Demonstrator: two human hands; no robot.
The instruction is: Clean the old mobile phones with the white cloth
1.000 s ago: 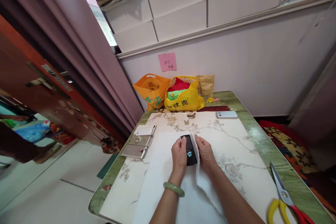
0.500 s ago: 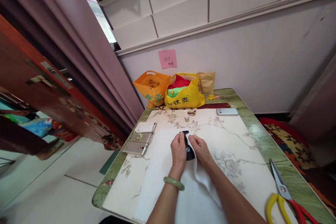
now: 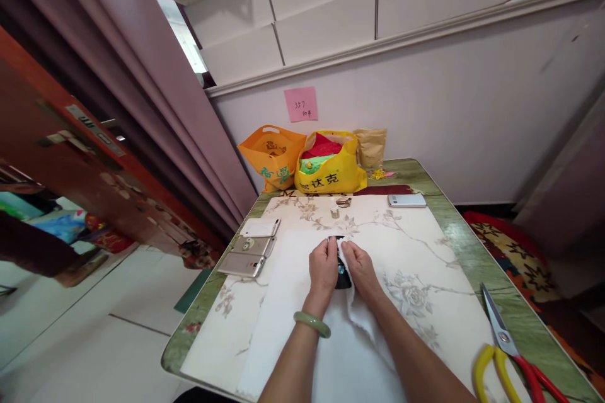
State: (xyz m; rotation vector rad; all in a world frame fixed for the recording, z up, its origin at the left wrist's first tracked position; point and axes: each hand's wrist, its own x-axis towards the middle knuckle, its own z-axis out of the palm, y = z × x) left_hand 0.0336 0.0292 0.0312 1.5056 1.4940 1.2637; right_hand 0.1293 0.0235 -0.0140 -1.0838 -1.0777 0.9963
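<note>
Above a white sheet, my left hand [image 3: 324,268] grips a small flat black object [image 3: 343,279], probably a phone, by its left edge. A bluish spot shows on its dark face. My right hand [image 3: 359,264] is closed on a white cloth [image 3: 355,317], pressed against the object's upper right side. The cloth hangs down toward my right forearm. My fingers hide much of the object. A green bangle [image 3: 312,324] circles my left wrist.
Several phones lie flat: a stack-like row at left [image 3: 242,264] and a silver one [image 3: 407,201] at back right. A small bottle [image 3: 334,210] stands behind my hands. Scissors [image 3: 505,340] lie at right. Orange [image 3: 273,157] and yellow [image 3: 326,183] bags stand at the back.
My two hands have drawn slightly closer together around the black object, with the cloth shifting over its upper part. The whole view has shifted slightly; the things on the table stay in place.
</note>
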